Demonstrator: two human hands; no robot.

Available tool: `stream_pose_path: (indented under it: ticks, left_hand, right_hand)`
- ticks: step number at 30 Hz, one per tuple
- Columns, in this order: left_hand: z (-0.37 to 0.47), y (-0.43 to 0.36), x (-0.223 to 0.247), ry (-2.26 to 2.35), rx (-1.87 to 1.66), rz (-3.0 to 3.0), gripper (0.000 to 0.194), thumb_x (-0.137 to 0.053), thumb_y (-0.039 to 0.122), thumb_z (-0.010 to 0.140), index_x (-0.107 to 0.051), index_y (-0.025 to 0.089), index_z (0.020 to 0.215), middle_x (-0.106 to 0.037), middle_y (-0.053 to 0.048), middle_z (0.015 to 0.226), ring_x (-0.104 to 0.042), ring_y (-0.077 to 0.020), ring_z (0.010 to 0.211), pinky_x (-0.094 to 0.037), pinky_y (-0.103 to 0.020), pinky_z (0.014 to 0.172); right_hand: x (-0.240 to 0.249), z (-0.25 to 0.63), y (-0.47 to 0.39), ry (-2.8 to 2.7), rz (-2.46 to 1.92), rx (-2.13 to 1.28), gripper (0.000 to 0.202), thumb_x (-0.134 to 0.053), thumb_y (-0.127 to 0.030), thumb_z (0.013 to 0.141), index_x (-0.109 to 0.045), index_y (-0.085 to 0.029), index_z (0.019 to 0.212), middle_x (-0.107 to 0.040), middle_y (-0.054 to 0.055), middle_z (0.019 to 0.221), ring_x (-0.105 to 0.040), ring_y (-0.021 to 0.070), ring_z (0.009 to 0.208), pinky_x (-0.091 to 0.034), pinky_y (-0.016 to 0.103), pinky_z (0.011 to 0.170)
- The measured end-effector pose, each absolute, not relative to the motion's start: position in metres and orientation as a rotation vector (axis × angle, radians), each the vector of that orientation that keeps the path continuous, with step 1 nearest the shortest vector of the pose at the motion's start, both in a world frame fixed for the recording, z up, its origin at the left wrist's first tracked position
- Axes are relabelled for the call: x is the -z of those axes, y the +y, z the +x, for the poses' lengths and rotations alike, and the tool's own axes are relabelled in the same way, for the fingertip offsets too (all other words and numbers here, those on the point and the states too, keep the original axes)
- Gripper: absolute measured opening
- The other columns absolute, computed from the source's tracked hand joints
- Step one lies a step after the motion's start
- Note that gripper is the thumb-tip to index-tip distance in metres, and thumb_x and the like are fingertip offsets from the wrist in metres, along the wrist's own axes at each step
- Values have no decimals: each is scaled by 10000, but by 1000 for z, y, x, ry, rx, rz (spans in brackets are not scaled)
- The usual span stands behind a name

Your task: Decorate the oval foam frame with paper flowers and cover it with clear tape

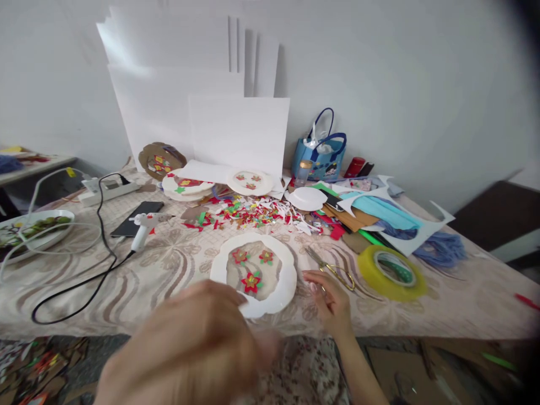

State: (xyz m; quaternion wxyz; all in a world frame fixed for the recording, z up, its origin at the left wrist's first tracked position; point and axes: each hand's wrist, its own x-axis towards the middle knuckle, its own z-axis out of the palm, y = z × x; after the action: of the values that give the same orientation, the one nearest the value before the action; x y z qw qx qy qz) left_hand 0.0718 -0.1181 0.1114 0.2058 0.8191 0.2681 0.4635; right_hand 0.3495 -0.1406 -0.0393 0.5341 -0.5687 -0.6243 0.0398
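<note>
A white scalloped ring (284, 281) lies on the patterned tablecloth, with three red flowers with green leaves on the see-through middle. My left hand (189, 343) is large and smeared by motion close to the camera, over the ring's lower left edge; whether it holds anything is hidden. To the right of the ring, my right hand (331, 298) rests near the table's front with its fingers loosely curled and apart, nothing visible in them. Gold-handled scissors (333, 269) lie just beyond it, and a roll of yellow tape (392, 274) is farther right.
A white glue gun (145, 228) lies beside a black phone (131, 219) at left, its cable looping forward. Colourful paper scraps (261, 211) spread behind the ring. White boards (236, 129) lean on the wall near a blue bag (320, 160). A plate (67, 216) stands far left.
</note>
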Motion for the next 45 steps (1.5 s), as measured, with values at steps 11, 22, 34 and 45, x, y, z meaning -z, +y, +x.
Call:
stream_pose_path:
  ticks: [11, 22, 34, 45]
  left_hand:
    - [36, 2, 25, 1302, -1353, 1586, 299, -527, 427, 844, -619, 173, 973, -595, 0, 698, -546, -135, 618, -440, -231, 578]
    - [31, 4, 32, 1288, -1284, 1515, 317, -546, 465, 828, -607, 178, 949, -588, 5, 699, -528, -132, 625, -419, -237, 600]
    - [32, 1, 26, 1276, -1312, 1505, 339, -568, 477, 800, -624, 162, 911, -588, -2, 675, -531, -139, 602, -426, -238, 566]
    - [31, 0, 24, 1306, -1307, 1493, 381, -596, 515, 764, -643, 161, 897, -610, -1, 669, -558, -139, 593, -453, -233, 561]
  right_hand:
    - [39, 346, -141, -1401, -1353, -206, 173, -438, -221, 909, -567, -207, 795, -571, 18, 713, -549, 166, 683, -418, 298, 642]
    - [43, 346, -140, -1464, -1430, -160, 174, -459, -224, 907, -542, -198, 756, -516, -19, 628, -513, 135, 599, -372, 268, 595]
    - [46, 346, -139, -1467, -1460, -142, 202, -445, -244, 913, -528, -202, 734, -520, -17, 623, -512, 142, 603, -374, 274, 599]
    - [40, 343, -139, -1429, -1435, -107, 169, -480, -223, 875, -547, -213, 720, -524, -14, 607, -507, 152, 591, -389, 281, 596]
